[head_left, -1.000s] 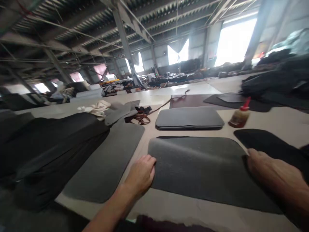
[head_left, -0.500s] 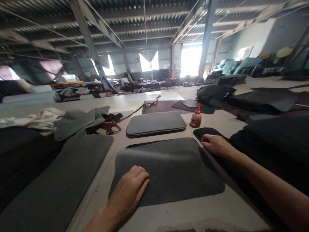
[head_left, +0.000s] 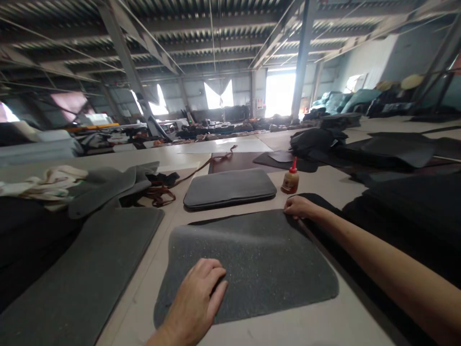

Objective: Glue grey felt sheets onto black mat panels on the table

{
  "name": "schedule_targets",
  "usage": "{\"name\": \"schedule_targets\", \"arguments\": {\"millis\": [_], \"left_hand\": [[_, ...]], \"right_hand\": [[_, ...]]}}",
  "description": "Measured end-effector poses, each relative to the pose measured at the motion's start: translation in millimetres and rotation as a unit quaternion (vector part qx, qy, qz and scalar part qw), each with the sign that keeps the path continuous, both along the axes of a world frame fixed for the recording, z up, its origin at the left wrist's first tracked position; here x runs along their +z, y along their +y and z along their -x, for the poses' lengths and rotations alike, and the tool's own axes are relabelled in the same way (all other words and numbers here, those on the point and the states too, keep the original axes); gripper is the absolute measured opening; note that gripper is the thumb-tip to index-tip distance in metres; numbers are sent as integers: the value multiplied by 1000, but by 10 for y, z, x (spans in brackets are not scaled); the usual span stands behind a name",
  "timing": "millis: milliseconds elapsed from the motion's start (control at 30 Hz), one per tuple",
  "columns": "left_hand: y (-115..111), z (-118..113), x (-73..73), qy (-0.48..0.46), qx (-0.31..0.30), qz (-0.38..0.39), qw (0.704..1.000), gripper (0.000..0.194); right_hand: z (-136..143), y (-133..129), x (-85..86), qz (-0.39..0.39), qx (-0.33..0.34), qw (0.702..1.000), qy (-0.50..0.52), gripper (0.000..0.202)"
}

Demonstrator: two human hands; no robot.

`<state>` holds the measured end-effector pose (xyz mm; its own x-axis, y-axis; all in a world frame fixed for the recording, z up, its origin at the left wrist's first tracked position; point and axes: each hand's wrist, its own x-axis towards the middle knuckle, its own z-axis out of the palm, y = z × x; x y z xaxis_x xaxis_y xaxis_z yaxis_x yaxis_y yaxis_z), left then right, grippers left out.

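A dark grey sheet with rounded corners (head_left: 252, 269) lies in front of me, its far left part raised in a soft wave. My left hand (head_left: 200, 298) rests palm down on its near left area, fingers stretched out with the thumb a little apart. At the far right corner, my right hand (head_left: 297, 207) pinches the sheet's edge; the fingertips are partly hidden. Just beyond the sheet is a neat stack of grey rounded pieces (head_left: 230, 187). A glue bottle with a red nozzle (head_left: 290, 180) stands upright behind my right hand.
Large dark grey sheets (head_left: 86, 269) cover the left side, with cream cloth (head_left: 54, 185) and brown straps (head_left: 160, 194) behind them. To the right, black material (head_left: 406, 216) is piled up. A dark bundle (head_left: 313, 146) lies farther back on the pale table (head_left: 281, 331).
My right hand has moved left onto the sheet's far right corner and closed on it. My left hand still lies on the sheet. The camera view has shifted slightly.
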<state>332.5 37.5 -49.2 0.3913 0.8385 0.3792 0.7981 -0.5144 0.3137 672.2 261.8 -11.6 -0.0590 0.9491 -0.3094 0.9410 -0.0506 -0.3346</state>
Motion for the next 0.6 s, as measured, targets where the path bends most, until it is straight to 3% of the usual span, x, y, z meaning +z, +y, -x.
{"name": "schedule_targets", "arguments": {"millis": [333,600], "left_hand": [[-1,3,2,1,-1,-5,1000,17],[0,19,-3,9,-6,-6,1000,16]], "right_hand": [[16,147,5,36,2,998,-51,27],[-56,65,-18,-47,50,998,-13,29]]}}
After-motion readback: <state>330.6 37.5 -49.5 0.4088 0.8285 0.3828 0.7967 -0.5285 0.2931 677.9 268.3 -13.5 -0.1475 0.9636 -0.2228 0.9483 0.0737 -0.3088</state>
